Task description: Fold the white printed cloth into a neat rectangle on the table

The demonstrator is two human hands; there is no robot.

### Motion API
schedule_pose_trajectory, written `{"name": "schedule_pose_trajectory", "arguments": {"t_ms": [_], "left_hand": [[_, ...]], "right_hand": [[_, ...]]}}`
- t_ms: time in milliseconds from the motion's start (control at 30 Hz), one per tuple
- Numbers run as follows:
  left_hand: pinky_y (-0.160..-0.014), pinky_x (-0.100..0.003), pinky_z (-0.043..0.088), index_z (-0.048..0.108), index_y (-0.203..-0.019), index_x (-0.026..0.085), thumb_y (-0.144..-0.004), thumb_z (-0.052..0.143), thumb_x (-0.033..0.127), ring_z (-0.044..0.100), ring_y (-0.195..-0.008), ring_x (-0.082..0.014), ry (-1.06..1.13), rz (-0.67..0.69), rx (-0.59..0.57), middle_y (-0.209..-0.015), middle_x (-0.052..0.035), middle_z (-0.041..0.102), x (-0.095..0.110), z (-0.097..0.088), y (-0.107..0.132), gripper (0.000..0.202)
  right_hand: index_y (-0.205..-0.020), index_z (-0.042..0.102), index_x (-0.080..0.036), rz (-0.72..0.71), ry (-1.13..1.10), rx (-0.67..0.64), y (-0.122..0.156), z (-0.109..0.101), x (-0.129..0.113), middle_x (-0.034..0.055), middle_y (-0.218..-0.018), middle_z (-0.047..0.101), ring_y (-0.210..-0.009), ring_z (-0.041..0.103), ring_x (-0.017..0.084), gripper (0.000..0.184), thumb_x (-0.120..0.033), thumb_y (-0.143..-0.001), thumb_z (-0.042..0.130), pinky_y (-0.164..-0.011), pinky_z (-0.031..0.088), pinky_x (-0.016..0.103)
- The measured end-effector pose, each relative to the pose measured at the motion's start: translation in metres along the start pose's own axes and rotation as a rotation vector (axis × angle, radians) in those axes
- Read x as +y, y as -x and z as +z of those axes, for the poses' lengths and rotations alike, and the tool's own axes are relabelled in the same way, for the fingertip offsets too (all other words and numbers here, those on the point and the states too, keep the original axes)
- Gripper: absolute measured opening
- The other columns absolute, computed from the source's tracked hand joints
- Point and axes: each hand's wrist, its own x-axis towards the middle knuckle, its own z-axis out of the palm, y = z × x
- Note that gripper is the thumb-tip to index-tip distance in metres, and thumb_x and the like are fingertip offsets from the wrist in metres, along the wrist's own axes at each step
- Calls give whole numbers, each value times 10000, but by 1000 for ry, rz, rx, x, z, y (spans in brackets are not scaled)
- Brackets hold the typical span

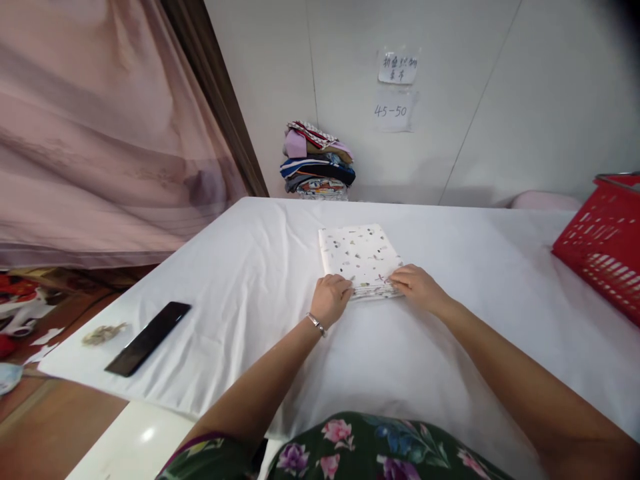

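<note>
A white tablecloth (357,253) with small scattered dark and coloured prints lies folded into a thick, nearly square bundle on the covered table. Its layered edge faces me. My left hand (331,298), with a silver bracelet at the wrist, has its fingers closed on the bundle's near left corner. At the near right corner, my right hand (414,285) pinches the same cloth between thumb and fingers. The fingertips partly hide both corners.
A black phone (149,338) and a small beige tangle (103,334) lie at the table's left. A red basket (607,243) stands far right. Against the wall rises a stack of folded fabrics (319,162). A pink curtain (110,133) hangs left; white cloth (240,287) covers the table.
</note>
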Motion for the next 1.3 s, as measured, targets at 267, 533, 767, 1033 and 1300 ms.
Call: {"name": "schedule_pose_trajectory", "arguments": {"t_ms": [267,533,767,1033,1300], "left_hand": [[-763,-328,379,664,-816,212,-838,527,222,531,-826,-173,-13,-44,-83,-815,-22,618,1,0,-10,139],[-758,-327,377,598,-832,190,-882,440,213,501,-845,-177,-55,142,44,-872,-37,602,-3,3,4,167],[-771,-327,390,558,-848,188,-875,446,199,504,-837,-180,-44,166,50,-880,-37,598,-6,11,9,116],[-756,-329,394,557,-815,185,-876,457,214,509,-827,-185,-19,116,88,-846,-38,600,-7,12,13,121],[-766,-345,394,610,-996,221,-850,522,284,511,-866,-191,-37,73,2,-924,-44,593,-4,13,8,182]], "right_hand": [[-804,680,-225,32,69,43,-1,15,2,44,-845,654,-802,532,206,248,-210,-878,443,-729,404,350],[-891,655,-221,-13,8,206,13,22,-2,62,-909,640,-862,540,210,235,-223,-903,420,-782,401,379],[-896,652,-236,-28,-25,138,13,17,0,44,-918,644,-884,550,207,212,-215,-894,441,-790,410,380],[-996,652,-265,-55,-11,107,14,19,6,44,-948,641,-906,553,221,232,-218,-884,454,-797,420,406],[-984,653,-241,-33,27,85,12,17,-1,55,-962,638,-915,540,224,241,-210,-889,434,-793,414,390]]}}
